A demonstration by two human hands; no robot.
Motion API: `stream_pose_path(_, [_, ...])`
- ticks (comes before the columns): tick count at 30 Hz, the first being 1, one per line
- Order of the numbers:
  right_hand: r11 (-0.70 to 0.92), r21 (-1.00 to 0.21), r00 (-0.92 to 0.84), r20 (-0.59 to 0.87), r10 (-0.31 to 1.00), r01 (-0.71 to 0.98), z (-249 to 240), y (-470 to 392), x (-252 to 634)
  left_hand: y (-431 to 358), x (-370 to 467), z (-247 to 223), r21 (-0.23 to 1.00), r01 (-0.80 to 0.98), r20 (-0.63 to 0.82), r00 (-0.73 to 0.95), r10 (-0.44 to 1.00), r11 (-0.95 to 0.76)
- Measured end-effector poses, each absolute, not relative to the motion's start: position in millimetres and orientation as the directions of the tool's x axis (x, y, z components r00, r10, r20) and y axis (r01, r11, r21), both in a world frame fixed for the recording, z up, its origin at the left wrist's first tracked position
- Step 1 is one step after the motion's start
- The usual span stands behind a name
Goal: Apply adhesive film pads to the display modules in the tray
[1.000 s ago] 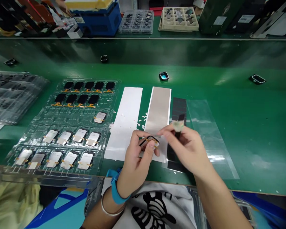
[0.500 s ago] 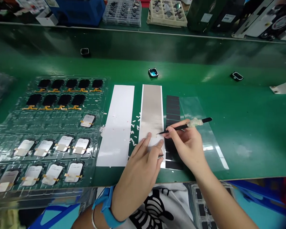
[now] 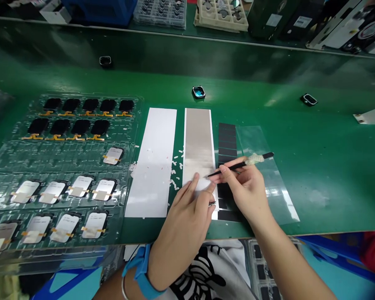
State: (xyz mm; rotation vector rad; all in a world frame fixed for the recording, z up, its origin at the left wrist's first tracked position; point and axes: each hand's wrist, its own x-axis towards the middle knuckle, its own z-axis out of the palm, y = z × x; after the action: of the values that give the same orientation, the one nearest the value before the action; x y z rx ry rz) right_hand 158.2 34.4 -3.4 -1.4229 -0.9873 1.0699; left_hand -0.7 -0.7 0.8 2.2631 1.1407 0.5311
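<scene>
Black tweezers (image 3: 241, 165), wrapped in pale tape near the back end, are pinched in my right hand (image 3: 248, 187). Their tip touches or hovers just over the silver-grey strip sheet (image 3: 198, 133) with white edges. My left hand (image 3: 189, 216) presses its fingertips on the lower part of that sheet, close to the tweezer tip. Between its thumb and forefinger a thin dark metal tip pokes out; the rest of that tool is hidden. Beneath my right hand lies a strip of black rectangles (image 3: 227, 139), beside a clear film (image 3: 253, 141).
On the left, a clear tray (image 3: 65, 156) holds several small screens with orange flex cables. A white sheet (image 3: 153, 158) lies beside it, with white scraps (image 3: 174, 164) to its right. Watch cases (image 3: 199, 92) sit further back, below a shelf with part trays (image 3: 221, 25).
The tweezer tip has shifted slightly down and left on the grey sheet. My left hand stays almost in place. The view has moved a little.
</scene>
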Motion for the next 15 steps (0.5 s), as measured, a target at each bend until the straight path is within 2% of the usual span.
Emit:
stream_pose_path(4, [-0.05,-0.997,0.326,-0.029,0.945,0.057,-5.0,32.0,159.3,-1.4,-0.5,0.1,0.635,0.607,0.089,0.557,0.826,-0.478])
stream_pose_path(8, [-0.08,-0.995,0.252,-0.064,0.966,0.053,-7.4,30.9,160.3,-3.1,-2.1,-0.1,0.652,0.605,0.06,0.56,0.827,-0.457])
stream_pose_path(15, [-0.069,-0.996,0.26,-0.053,0.964,0.053,-7.9,30.9,158.5,-1.4,-1.1,1.0,0.69,0.576,0.068,0.553,0.831,-0.439])
